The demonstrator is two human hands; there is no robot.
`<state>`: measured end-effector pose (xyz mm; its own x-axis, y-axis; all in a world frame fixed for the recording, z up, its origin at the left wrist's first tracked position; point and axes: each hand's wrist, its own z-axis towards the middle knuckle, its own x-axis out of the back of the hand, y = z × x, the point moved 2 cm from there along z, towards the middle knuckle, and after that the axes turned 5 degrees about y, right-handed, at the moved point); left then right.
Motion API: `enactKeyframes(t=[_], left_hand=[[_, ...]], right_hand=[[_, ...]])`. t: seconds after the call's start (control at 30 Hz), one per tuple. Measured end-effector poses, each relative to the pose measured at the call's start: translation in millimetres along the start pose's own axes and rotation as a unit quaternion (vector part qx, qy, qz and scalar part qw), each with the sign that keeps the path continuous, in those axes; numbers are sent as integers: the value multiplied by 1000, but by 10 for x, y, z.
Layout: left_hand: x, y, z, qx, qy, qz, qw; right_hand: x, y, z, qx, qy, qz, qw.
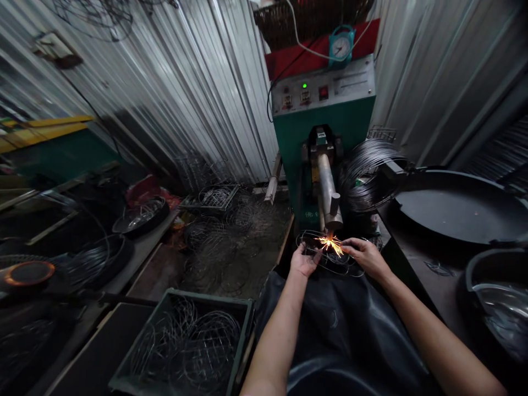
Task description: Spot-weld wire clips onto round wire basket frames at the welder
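Before me stands a green spot-welding machine (289, 148) with a thick metal arm (329, 190) reaching toward me. Orange sparks (330, 243) burst at the tip of that arm, between my hands. My left hand (304, 260) is closed on the left side of a thin wire frame (335, 270) held under the arm's tip. Close to the sparks, my right hand (365, 256) pinches the frame's right side. The exact spot where the wires meet is hidden by the glare. A dark apron (342, 330) covers my lap below the frame.
A coil of wire (373, 170) sits right of the machine, beside a large black round tray (457, 206). At lower right is a black tub (490, 297). A green crate (163, 324) of wire pieces stands at lower left. Loose wire pieces (231, 231) litter the floor.
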<state>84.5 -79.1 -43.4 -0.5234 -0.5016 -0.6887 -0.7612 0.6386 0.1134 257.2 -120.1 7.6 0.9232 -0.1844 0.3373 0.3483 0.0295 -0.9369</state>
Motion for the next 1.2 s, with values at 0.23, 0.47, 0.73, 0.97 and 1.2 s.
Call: enactKeyframes(t=[0.23,0.47,0.73,0.97,1.2], left_hand=[[372,-231,-163,-140,47,161,976],[359,-782,-236,-491,9,368,790],[250,-822,-87,-461,0,370,806],[324,-766,-74,-458,-31,321,828],[300,-462,-131,-432,-29,292,853]], right_hand=[[224,289,-234,0,60,41,997],[318,674,-477,-61,90,52,993],[413,540,-526,-26,39,37,998],[313,224,-424,17,14,-9,1000],[211,18,-146,-115,-136,123,976]])
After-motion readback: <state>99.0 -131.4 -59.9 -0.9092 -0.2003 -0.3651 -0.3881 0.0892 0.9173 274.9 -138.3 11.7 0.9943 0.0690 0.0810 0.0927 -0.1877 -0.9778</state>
